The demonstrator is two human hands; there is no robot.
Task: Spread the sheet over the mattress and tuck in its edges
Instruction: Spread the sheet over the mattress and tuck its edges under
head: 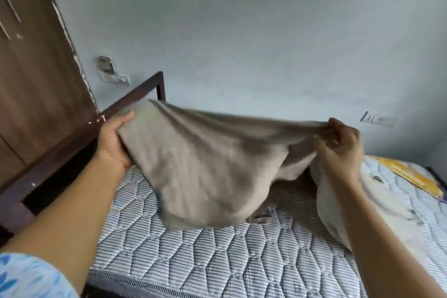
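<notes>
- Sleeve (29,276): blue floral print, on the left forearm, lower left corner.
- Left hand (113,139): clamped on one end of the sheet, with the thumb over the top of the cloth. The fingers are hidden behind it.
- Right hand (338,145): fingertips and thumb pinch a gathered corner of the same cloth, well apart from the left hand.
- Sheet (205,152): grey, lifted between the two hands above the bed.
  - Its top edge is drawn taut from hand to hand, so the long axis as held runs left to right, the left end a little higher.
  - The body hangs below that edge in a loose bundle, not yet opened out. Its lowest folds touch the bed below and between the hands.
  - Judged purpose: held high and apart to find the edge and shake it open. Spreading has barely begun and no tucking is done.
- Mattress (193,256): quilted and striped, bare beneath both hands.
- Pillow (377,191): white, on the bed just below and beyond the right hand. It is likely to obstruct spreading.
- Yellow printed item (411,174): further right of the right hand, kind unclear.
- Bed frame (72,143): dark wooden rail, just behind the left hand.
</notes>
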